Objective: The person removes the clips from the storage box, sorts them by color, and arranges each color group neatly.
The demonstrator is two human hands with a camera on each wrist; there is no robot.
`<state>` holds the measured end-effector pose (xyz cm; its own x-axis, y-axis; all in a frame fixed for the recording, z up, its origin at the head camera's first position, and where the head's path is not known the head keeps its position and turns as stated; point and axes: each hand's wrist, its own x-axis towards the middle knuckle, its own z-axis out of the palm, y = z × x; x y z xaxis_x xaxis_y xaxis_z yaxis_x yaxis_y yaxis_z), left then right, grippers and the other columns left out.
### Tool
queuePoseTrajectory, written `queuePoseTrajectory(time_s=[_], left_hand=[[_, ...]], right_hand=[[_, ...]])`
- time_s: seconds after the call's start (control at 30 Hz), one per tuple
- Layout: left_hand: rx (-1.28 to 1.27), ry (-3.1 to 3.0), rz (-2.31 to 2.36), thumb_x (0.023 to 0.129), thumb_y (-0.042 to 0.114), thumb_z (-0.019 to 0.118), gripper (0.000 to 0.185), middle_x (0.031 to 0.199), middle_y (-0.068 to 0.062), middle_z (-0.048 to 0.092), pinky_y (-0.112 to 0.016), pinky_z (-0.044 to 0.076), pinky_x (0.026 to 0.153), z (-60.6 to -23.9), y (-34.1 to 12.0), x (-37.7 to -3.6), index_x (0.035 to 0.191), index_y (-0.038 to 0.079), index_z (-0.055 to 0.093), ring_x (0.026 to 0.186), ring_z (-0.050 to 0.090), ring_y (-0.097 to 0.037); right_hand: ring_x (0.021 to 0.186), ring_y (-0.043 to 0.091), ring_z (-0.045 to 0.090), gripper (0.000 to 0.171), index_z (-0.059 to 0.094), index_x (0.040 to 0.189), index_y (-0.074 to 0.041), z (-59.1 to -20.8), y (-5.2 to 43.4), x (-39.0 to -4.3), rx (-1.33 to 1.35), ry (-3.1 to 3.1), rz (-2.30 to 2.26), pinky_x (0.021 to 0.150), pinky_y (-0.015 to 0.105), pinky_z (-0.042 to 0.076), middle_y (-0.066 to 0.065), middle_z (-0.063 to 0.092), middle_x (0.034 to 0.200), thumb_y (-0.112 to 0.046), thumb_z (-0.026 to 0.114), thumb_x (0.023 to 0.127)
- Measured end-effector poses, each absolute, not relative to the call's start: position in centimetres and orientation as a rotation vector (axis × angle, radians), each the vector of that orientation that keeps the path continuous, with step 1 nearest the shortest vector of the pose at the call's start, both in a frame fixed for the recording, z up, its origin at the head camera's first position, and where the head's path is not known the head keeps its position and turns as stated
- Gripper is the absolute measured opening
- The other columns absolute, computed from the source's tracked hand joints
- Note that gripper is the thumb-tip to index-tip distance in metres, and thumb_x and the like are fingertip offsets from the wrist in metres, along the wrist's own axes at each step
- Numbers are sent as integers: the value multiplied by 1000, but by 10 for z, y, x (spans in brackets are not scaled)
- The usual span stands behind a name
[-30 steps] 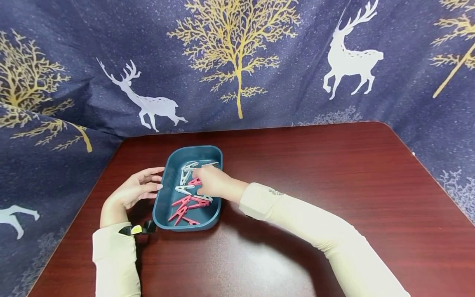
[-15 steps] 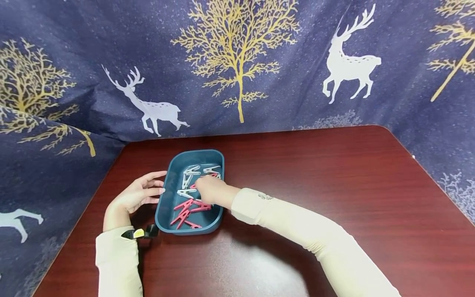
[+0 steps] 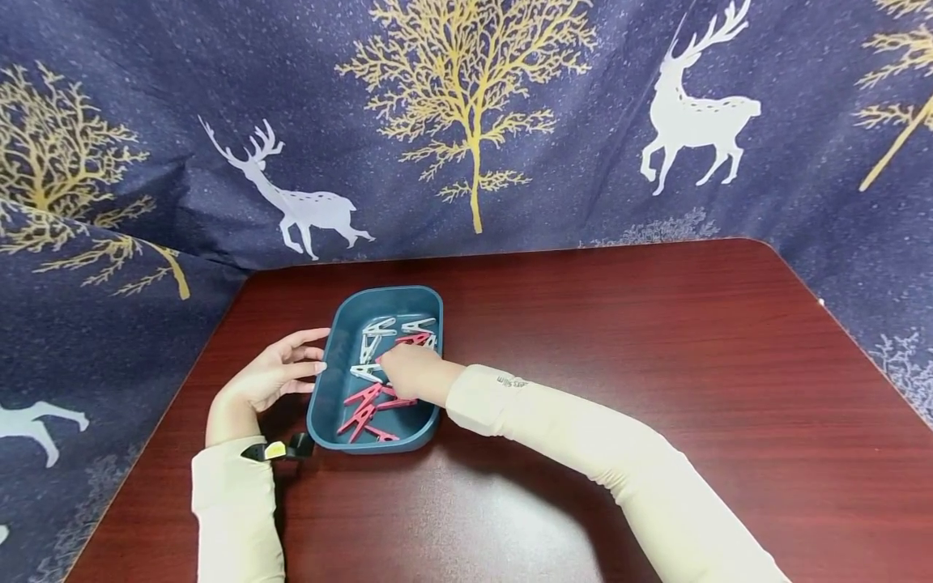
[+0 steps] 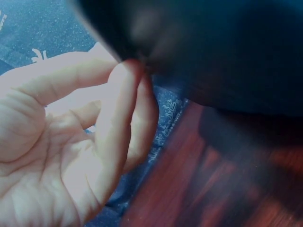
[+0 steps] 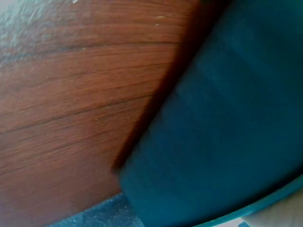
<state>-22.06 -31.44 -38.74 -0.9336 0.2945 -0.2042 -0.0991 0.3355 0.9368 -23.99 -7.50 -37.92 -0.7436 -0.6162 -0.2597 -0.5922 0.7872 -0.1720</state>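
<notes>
A dark blue plastic bin (image 3: 317, 421) stands on the table, with several white clothespins (image 3: 365, 372) and red clothespins (image 3: 357, 421) scattered over its floor. At its left side is my left hand (image 3: 270, 376), fingers loosely bent and fingertips against the outer wall. The left wrist view shows those fingertips (image 4: 125, 73) right at the bin. My right hand (image 3: 411, 371) reaches over the right rim, down among the clothespins. Its fingers are mostly hidden beneath the hand, a bit of red showing by them; I cannot tell whether they hold a clothespin. The right wrist view mostly shows the bin's outer wall (image 5: 213, 118).
The reddish-brown wooden table (image 3: 619, 340) extends to the right of the bin and in front of it. A dark blue cloth (image 3: 568, 162) printed with deer and trees hangs behind the table. A black strap (image 3: 291, 449) is on the left wrist beside the bin.
My right hand has shifted slightly left and deeper over the bin's middle, uncovering white and red clothespins at the upper right. The left hand stays at the bin's wall.
</notes>
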Motion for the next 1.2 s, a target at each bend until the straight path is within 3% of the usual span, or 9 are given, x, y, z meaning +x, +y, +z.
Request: queuePoseTrajectory(time_s=[0.37, 0.6, 1.2], left_hand=[[135, 2249, 1639, 95, 9, 57, 64, 107, -1, 54, -30, 57, 74, -385, -315, -221, 148, 3, 22, 88, 63, -8], [150, 2218, 1673, 95, 6, 56, 62, 105, 1, 56, -30, 57, 73, -388, -316, -221, 148, 4, 24, 88, 64, -8], [131, 2238, 1634, 94, 11, 59, 65, 104, 2, 58, -31, 56, 76, -392, -317, -223, 148, 5, 23, 88, 65, -9]], right_hand=[[80, 11, 58, 23, 65, 110, -19, -383, -78, -240, -916, 2695, -86, 62, 29, 54, -2, 65, 100, -24, 67, 88], [89, 11, 59, 36, 60, 124, -22, -383, -77, -239, -904, 2698, -112, 68, 30, 55, -2, 65, 112, -20, 66, 88], [93, 16, 62, 36, 63, 118, -8, -361, -60, -235, -974, 2759, -349, 84, 28, 54, 6, 68, 107, -16, 71, 84]])
